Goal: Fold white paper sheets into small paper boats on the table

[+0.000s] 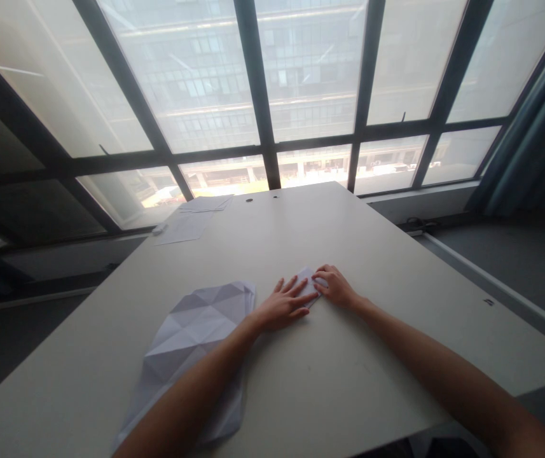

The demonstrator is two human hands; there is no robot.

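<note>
beige tabletop (pixel 329 388) beneath big window panes (pixel 310 76). left hand (pixel 284 306) and right hand (pixel 336 286) lie flat and close together on it, fingertips touching opposite sides of a small folded paper (pixel 306 281) without clamping it. creased paper sheet (pixel 191 337) lies toward the tabletop's left side, loose papers (pixel 186 228) at its far end.

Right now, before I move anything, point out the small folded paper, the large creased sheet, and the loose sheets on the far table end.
Small folded paper (pixel 306 281): head view, on its exposed top.
Large creased paper sheet (pixel 200 324): head view, on its faceted middle.
Loose paper sheets (pixel 185 228): head view, on the nearest sheet's middle.
</note>
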